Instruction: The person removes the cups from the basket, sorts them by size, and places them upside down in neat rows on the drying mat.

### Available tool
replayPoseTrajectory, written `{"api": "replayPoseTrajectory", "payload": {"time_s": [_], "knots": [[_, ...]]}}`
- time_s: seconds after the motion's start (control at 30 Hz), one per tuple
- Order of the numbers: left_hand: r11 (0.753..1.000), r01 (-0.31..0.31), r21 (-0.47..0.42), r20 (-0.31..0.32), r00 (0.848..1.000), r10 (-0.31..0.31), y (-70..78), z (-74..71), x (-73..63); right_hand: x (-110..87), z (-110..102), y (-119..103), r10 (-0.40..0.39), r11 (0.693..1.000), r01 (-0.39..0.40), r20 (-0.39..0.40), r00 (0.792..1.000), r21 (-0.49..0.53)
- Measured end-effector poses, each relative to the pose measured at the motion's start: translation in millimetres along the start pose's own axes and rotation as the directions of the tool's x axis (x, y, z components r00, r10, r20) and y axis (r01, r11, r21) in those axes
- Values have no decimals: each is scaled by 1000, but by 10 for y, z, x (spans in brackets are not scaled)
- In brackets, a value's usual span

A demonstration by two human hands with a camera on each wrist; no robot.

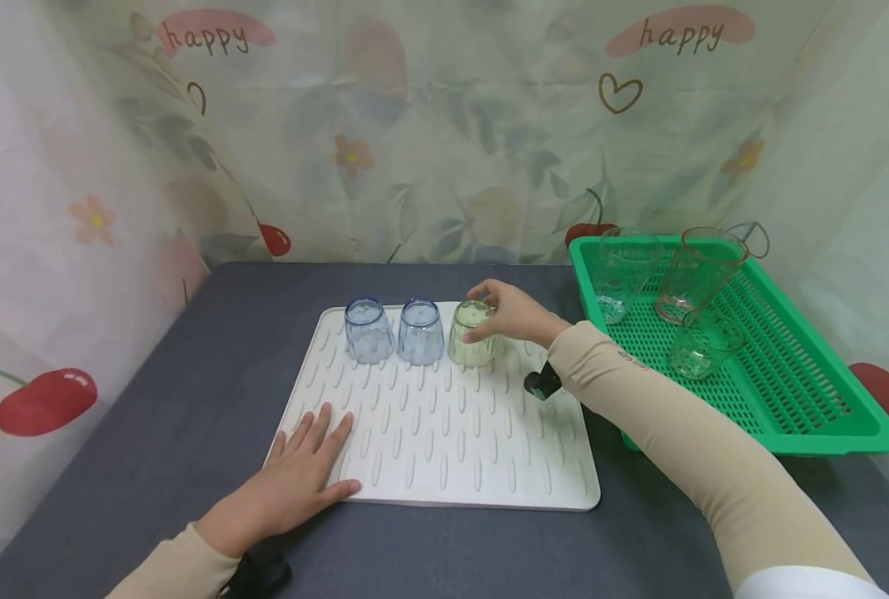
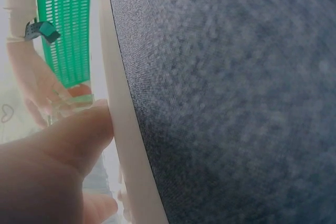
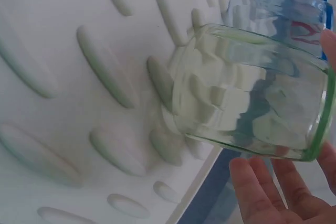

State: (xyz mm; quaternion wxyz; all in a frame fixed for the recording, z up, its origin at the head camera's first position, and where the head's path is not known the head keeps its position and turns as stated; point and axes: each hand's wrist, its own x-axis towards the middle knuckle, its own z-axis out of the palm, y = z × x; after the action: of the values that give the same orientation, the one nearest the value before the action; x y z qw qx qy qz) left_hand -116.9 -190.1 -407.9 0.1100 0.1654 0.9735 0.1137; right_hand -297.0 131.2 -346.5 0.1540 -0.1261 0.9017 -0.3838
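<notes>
A pale green drinking glass [image 1: 469, 345] stands upside down near the back of the white ridged mat [image 1: 444, 449]. My right hand [image 1: 515, 312] holds it near its upturned base, thumb on the near side and fingers on the far side. The right wrist view shows the green glass [image 3: 252, 93] with its mouth against the mat and fingers [image 3: 296, 187] at its base. To its left, two light blue glasses [image 1: 370, 333] also sit inverted in a row. My left hand [image 1: 295, 482] rests with spread fingers on the mat's front left corner.
At the right stands a green perforated basket [image 1: 789, 358] holding a tall clear glass [image 1: 624, 274], a pink-tinted mug [image 1: 695, 279] and a low clear cup [image 1: 702, 345]. The mat lies on a dark grey tabletop [image 1: 190, 399]. A patterned curtain [image 1: 444, 166] hangs behind.
</notes>
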Motion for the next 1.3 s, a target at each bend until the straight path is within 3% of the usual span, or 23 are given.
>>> {"api": "replayPoseTrajectory", "payload": {"time_s": [0.4,0.7,0.87,1.07,1.3], "knots": [[1000,6,-6,7,1000,-6,4,-3,-3,-217,-273,-161,-70,994,72,-31,997,76],[1000,11,-5,9,1000,-11,5,2,13,-490,-602,-239,-105,968,133,-137,985,215],[1000,6,-4,6,1000,-6,4,3,6,-706,-830,-285,-132,950,182,-201,971,254],[1000,5,-2,-3,1000,-5,3,4,12,-984,-1091,-292,-161,947,230,-286,945,224],[1000,4,-4,-5,1000,-4,11,-2,11,-1273,-1367,-70,-151,954,231,-356,922,193]]}}
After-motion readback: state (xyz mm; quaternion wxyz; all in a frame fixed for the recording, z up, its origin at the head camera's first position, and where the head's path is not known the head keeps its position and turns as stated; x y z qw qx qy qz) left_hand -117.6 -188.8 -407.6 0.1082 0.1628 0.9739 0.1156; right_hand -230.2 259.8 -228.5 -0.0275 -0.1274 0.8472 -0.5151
